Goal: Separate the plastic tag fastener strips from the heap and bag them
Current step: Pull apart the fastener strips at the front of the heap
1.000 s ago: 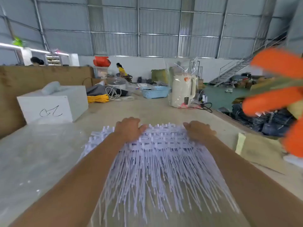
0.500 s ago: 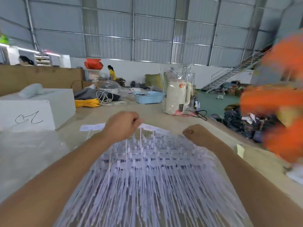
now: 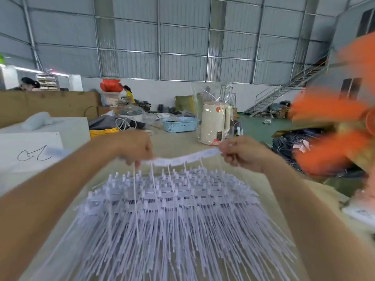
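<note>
A wide heap of white plastic tag fastener strips (image 3: 168, 211) lies on the table in front of me, its thin stems fanning toward me. One white fastener strip (image 3: 186, 158) is lifted above the heap's far edge, stretched level between both hands, with its stems hanging down into the heap. My left hand (image 3: 135, 148) grips the strip's left end. My right hand (image 3: 242, 153) pinches its right end. No bag for the strips is recognisable in view.
A white foam box (image 3: 40, 142) stands at the left. Further back on the table (image 3: 269, 191) are a cream kettle in clear wrap (image 3: 215, 124), a blue basket (image 3: 179, 124) and yellow cord (image 3: 103, 131). A blurred orange object (image 3: 336, 128) fills the right edge.
Both hands rose from the heap's far edge. The left hand took hold of one strip first, then the right took its other end, and the strip now hangs lifted between them.
</note>
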The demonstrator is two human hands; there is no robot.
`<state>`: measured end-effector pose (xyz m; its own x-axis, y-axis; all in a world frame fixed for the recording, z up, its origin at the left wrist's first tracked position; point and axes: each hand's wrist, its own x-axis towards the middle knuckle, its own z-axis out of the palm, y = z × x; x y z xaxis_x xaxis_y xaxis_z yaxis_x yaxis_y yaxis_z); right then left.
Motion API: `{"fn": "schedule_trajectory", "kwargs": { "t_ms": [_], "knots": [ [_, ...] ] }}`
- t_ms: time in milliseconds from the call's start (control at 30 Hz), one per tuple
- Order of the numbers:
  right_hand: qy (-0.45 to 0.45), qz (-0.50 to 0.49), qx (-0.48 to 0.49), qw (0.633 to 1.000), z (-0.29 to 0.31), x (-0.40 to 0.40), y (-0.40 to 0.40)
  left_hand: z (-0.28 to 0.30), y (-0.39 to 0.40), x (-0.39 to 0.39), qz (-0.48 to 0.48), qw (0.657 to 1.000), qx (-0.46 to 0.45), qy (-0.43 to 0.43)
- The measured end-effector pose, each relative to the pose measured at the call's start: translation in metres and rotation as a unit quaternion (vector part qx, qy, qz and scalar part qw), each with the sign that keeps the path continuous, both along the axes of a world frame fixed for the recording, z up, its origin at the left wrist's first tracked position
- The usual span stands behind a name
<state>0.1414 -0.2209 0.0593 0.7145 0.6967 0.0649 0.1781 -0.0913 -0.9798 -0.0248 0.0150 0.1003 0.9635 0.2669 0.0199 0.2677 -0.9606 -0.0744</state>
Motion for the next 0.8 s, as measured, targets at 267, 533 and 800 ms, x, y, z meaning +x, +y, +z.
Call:
{"fn": "schedule_trajectory", "kwargs": {
  "t_ms": [267,533,800],
  "knots": [
    [-0.085,-0.021,0.026,0.996,-0.046,-0.001,0.019,-0.073,-0.074,0.072,-0.072,0.935,-0.325,-0.126],
    [-0.124,-0.021,0.071,0.99,-0.061,0.002,0.014,-0.08,-0.089,0.083,-0.036,0.862,-0.475,-0.172],
    [-0.213,-0.079,0.095,0.969,-0.066,-0.002,0.018,-0.078,-0.091,0.081,-0.015,0.809,-0.569,-0.148]
  ]
}}
